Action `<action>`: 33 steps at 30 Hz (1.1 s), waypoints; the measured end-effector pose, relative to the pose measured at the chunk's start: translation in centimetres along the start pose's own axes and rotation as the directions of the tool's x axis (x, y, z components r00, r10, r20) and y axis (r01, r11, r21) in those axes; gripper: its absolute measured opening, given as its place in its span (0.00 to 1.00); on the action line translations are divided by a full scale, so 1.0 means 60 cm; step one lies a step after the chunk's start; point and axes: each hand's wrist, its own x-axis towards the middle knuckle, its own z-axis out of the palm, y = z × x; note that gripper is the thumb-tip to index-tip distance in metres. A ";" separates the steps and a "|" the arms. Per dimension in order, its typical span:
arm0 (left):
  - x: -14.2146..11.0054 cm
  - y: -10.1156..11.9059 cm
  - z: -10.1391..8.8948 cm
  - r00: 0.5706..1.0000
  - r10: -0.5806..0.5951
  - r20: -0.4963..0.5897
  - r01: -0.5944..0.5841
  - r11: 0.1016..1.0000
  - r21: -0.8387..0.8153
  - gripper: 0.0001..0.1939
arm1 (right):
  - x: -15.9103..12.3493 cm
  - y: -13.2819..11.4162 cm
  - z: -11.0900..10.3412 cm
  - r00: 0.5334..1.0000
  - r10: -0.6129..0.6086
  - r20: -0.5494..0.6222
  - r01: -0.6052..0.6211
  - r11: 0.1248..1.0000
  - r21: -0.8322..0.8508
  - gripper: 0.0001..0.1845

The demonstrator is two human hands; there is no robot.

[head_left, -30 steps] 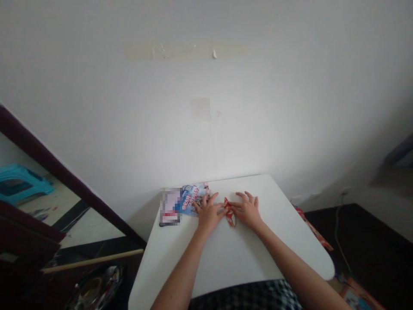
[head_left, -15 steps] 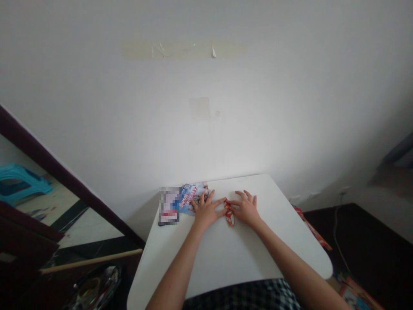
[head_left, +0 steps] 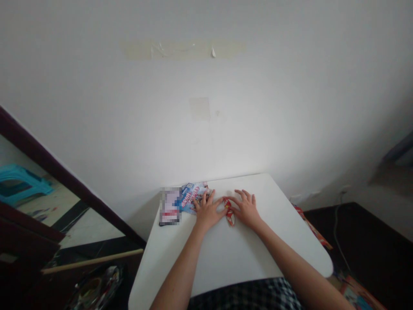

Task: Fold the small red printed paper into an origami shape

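Observation:
A small folded piece of red, yellow and white printed paper (head_left: 229,216) lies on the white table (head_left: 235,254), between my two hands. My left hand (head_left: 208,212) has its thumb and index fingertips on the paper's left side. Its other fingers spread over a blue printed sheet (head_left: 190,196). From the right, my right hand (head_left: 248,211) pinches the paper with thumb and index finger, the remaining fingers raised and apart. Fingers hide the paper's upper end in part.
A blurred-out flat item with a dark edge (head_left: 170,206) lies at the table's left. The wall (head_left: 200,146) borders the far edge. Left, on the floor, are a filled black bin (head_left: 97,286) and a wooden stick (head_left: 93,261). Printed papers (head_left: 312,228) lie beyond the right edge.
The red paper has turned slightly between my fingers, showing more of its upper part. My left hand has shifted a little to the right; my right hand is nearly where it was.

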 end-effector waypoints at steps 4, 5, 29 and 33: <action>-0.005 0.002 0.003 0.996 0.029 -0.088 -0.030 1.000 -0.002 0.25 | -0.002 0.006 0.000 0.998 -0.069 -0.008 0.069 0.996 0.049 0.14; -0.006 0.002 0.003 0.994 0.046 -0.102 -0.047 0.999 -0.001 0.24 | -0.002 0.007 0.000 0.997 -0.073 0.000 0.073 0.996 0.059 0.13; 0.001 -0.009 0.010 0.971 0.156 -0.179 -0.168 0.984 -0.053 0.07 | 0.006 0.023 0.003 0.992 -0.126 0.015 0.121 0.976 0.182 0.10; 0.001 -0.011 0.014 0.969 0.189 -0.156 -0.204 0.975 -0.084 0.07 | 0.005 0.024 0.005 0.992 -0.125 0.009 0.121 0.976 0.183 0.10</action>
